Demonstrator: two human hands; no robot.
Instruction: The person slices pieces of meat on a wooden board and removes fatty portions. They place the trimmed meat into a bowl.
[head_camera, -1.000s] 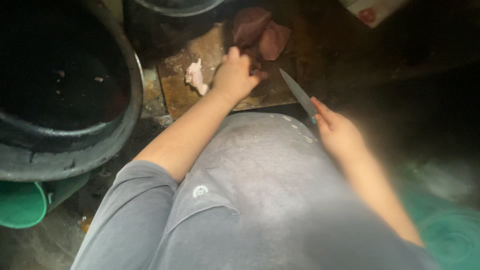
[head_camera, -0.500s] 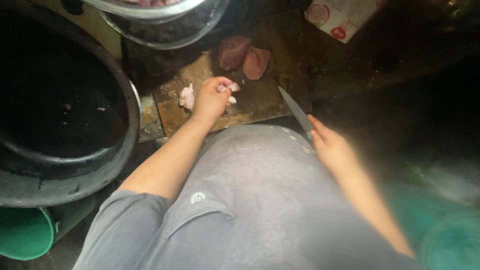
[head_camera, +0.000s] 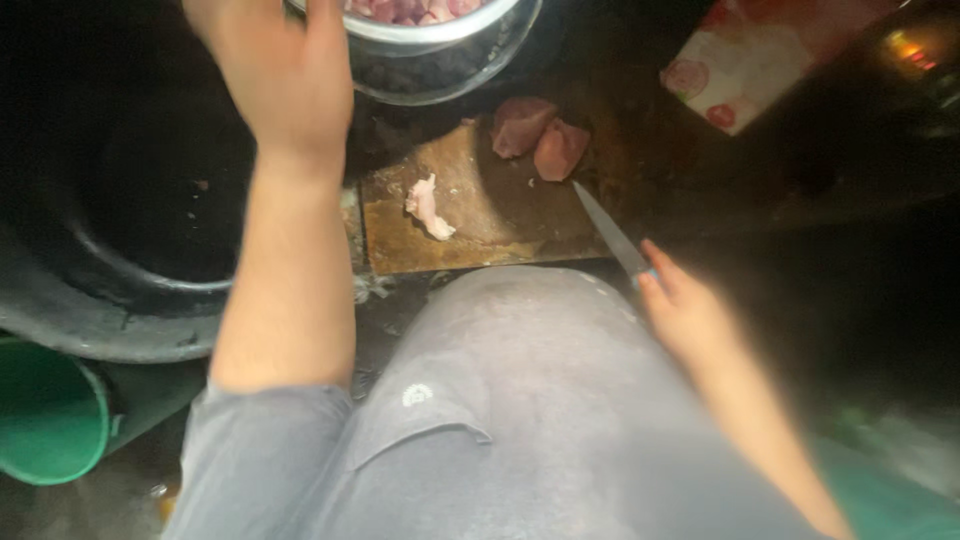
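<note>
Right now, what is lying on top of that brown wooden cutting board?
On the brown wooden cutting board lie a pale scrap of raw meat and, at its far edge, two pink meat chunks. The knife blade crosses its right corner; beneath that is hidden.

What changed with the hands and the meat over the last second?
The left hand left the wooden cutting board and rose to the rim of the metal bowl of meat pieces; whether it carries anything cannot be told. The pale scrap and two red meat chunks stayed on the board. The right hand kept holding the knife, blade toward the board.
</note>
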